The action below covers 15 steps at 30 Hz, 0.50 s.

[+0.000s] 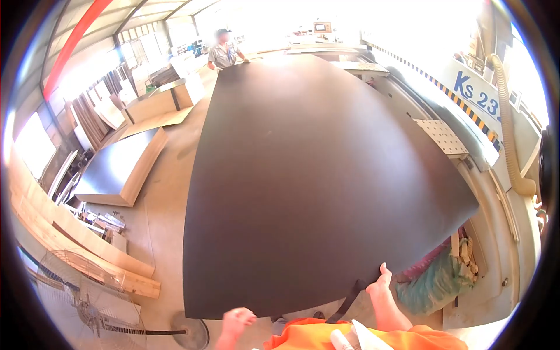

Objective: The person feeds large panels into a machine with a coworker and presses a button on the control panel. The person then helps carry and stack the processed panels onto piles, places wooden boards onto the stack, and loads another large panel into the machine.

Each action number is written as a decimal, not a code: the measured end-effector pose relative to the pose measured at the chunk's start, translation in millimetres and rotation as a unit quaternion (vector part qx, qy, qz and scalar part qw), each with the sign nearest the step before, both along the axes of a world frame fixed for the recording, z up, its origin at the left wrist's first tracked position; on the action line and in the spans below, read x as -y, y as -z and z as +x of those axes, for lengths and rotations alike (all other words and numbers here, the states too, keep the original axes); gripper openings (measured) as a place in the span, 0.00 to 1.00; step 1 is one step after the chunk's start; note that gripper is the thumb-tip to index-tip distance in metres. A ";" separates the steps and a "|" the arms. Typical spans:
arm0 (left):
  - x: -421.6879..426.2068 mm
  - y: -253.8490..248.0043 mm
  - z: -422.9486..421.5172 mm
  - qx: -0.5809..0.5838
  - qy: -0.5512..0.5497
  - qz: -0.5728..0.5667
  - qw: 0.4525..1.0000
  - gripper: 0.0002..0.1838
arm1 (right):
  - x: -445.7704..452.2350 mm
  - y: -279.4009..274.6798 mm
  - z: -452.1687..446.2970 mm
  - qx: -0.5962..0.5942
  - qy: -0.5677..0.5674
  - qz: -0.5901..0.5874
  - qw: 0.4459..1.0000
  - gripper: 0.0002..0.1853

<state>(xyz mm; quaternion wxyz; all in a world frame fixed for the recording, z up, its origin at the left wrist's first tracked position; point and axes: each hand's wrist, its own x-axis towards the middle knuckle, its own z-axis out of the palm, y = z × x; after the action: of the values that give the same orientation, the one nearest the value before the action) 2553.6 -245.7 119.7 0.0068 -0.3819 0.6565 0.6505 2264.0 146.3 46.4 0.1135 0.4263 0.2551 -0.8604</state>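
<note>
A large dark sheet panel (303, 175) spreads out ahead of me, from my waist to the far end of the machine. My left hand (238, 322) is closed at its near edge, toward the left corner, with the fingertips curled at the rim. Farther right, my right hand (380, 284) grips the same near edge; its fingers are partly hidden by the board. A dark strap (348, 301) hangs beside my right hand. At the far left corner, another person (224, 52) stands with both hands by the panel.
Along the right runs a long machine (466, 87) with a ribbed hose (506, 128) and a perforated plate (441, 137). A stack of dark-topped boards (119, 169) lies left. A floor fan (87, 306) stands near left, below timber planks (87, 245). Bagged scrap (429, 289) sits under the panel's right side.
</note>
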 end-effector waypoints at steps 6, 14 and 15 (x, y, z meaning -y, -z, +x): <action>99.2 19.2 -58.4 0.007 -0.039 -0.358 0.933 0.16 | -29.5 19.5 -96.6 -0.113 0.000 0.052 0.992 0.26; 247.5 71.2 -155.4 0.134 -0.083 -0.258 0.953 0.25 | -7.4 34.4 -129.1 -0.041 0.053 0.135 0.989 0.22; 255.4 58.2 -176.9 0.138 -0.086 -0.116 0.980 0.22 | 11.8 36.0 -117.6 -0.034 0.053 0.148 0.987 0.22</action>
<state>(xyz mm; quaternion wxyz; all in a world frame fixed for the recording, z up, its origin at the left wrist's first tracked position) 2376.6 -501.1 61.5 -0.0032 -0.5212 0.6848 0.5093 2146.4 134.5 10.4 -0.0054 0.4216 0.3606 -0.8320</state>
